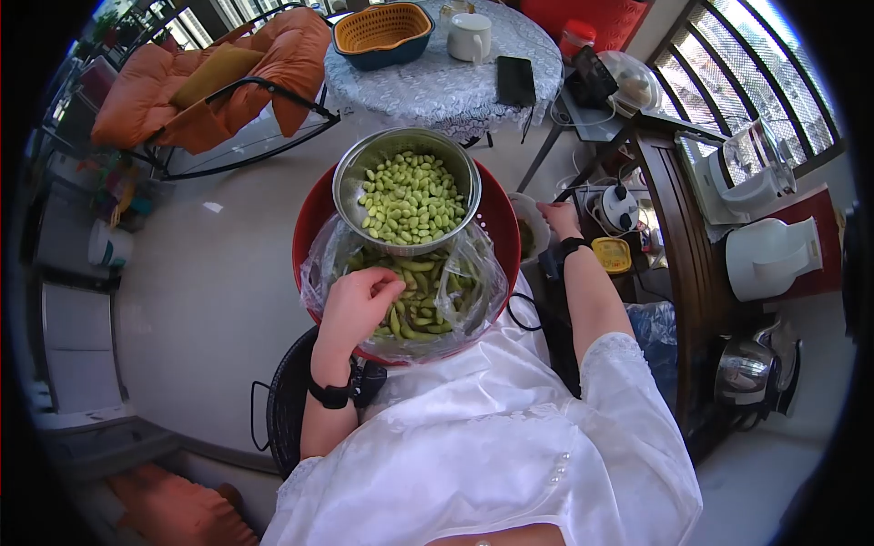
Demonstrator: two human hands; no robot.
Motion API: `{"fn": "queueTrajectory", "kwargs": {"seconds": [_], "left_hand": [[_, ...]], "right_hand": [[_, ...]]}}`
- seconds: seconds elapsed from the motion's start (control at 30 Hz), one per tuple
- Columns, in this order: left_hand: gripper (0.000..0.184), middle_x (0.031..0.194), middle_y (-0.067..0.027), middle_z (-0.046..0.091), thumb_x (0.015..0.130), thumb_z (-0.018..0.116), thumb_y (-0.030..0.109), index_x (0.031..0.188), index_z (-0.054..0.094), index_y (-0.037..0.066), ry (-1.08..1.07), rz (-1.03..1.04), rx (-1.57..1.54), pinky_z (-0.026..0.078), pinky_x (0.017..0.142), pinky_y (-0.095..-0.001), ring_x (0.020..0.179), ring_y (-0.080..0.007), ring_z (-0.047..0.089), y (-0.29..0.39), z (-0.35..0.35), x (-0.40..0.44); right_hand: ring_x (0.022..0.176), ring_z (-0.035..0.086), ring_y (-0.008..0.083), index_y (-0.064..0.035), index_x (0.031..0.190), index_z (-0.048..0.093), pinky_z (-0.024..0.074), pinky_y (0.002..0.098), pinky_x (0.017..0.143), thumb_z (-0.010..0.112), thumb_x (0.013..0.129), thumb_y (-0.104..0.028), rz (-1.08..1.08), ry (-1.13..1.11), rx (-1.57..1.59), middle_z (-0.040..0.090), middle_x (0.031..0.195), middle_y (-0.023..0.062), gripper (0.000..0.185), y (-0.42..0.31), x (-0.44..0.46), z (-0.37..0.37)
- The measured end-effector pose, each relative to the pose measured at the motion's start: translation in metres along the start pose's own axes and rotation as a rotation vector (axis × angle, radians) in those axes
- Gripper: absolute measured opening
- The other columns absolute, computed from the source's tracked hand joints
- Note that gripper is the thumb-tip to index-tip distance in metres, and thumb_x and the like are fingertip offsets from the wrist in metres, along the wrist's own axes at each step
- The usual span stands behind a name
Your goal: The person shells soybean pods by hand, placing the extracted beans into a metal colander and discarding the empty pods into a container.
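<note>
On my lap rests a red basin (499, 205) lined with a clear plastic bag (487, 273) of green bean pods (421, 314). A steel pot (344, 187) of shelled green beans (410, 196) stands at the basin's far side. My left hand (362, 300) is over the pods, its fingers pinched together; whatever they hold is too small to make out. Beyond the basin's right side, my right hand (560, 218) is at the rim of a pale bin (539, 238), its fingers curled together and partly hidden. I cannot tell whether it holds anything.
Ahead stands a round table (401, 89) with a basket (382, 36), a mug (469, 38) and a phone (516, 82). An orange chair (150, 100) is at the back left. To the right, a wooden bench (669, 191) holds a white jug (769, 259) and a kettle (746, 371).
</note>
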State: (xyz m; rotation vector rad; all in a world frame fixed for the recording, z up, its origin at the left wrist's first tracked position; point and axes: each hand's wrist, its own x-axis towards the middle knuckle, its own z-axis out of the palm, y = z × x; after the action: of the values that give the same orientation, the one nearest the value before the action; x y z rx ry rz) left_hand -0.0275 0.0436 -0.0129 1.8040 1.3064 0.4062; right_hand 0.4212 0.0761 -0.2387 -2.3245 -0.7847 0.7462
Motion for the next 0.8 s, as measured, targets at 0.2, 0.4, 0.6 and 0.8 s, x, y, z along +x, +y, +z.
{"fn": "queueTrajectory", "kwargs": {"seconds": [0.2,0.4,0.6,0.8], "left_hand": [[0.022,0.080,-0.0153,0.071,0.084,0.070,0.019,0.095,0.071,0.000,-0.070,-0.108,-0.019,0.053,0.065,-0.0343,0.070,-0.0270,0.069,0.005,-0.004,0.011],[0.011,0.078,-0.0134,0.067,0.082,0.072,0.013,0.087,0.070,0.003,0.092,0.027,0.138,0.050,0.064,-0.0406,0.072,-0.0322,0.065,0.014,0.008,0.012],[0.011,0.079,-0.0148,0.067,0.078,0.072,0.010,0.088,0.071,0.005,0.087,-0.045,0.144,0.051,0.066,-0.0432,0.075,-0.0361,0.064,0.015,0.007,0.021],[0.018,0.080,-0.0150,0.068,0.074,0.070,0.010,0.091,0.072,0.006,0.089,-0.009,0.206,0.052,0.066,-0.0445,0.073,-0.0375,0.065,0.021,0.005,0.030]], "right_hand": [[0.065,0.069,0.0169,-0.0055,0.082,0.076,0.0549,0.0307,0.057,0.071,0.076,-0.031,0.006,0.048,-0.217,0.071,0.072,0.0081,0.027,0.067,0.058,0.063],[0.083,0.071,0.0322,-0.0089,0.085,0.076,0.0555,0.0415,0.077,0.068,0.074,-0.029,0.010,0.029,-0.189,0.072,0.083,0.0147,0.024,0.079,0.051,0.093],[0.097,0.068,0.0329,-0.0079,0.098,0.074,0.0532,0.0400,0.088,0.074,0.071,-0.022,0.080,-0.052,-0.193,0.072,0.099,0.0180,0.031,0.110,0.059,0.129],[0.094,0.068,0.0274,0.0006,0.112,0.068,0.0540,0.0363,0.081,0.076,0.070,-0.013,0.100,-0.115,-0.102,0.072,0.099,0.0143,0.045,0.130,0.069,0.147]]}}
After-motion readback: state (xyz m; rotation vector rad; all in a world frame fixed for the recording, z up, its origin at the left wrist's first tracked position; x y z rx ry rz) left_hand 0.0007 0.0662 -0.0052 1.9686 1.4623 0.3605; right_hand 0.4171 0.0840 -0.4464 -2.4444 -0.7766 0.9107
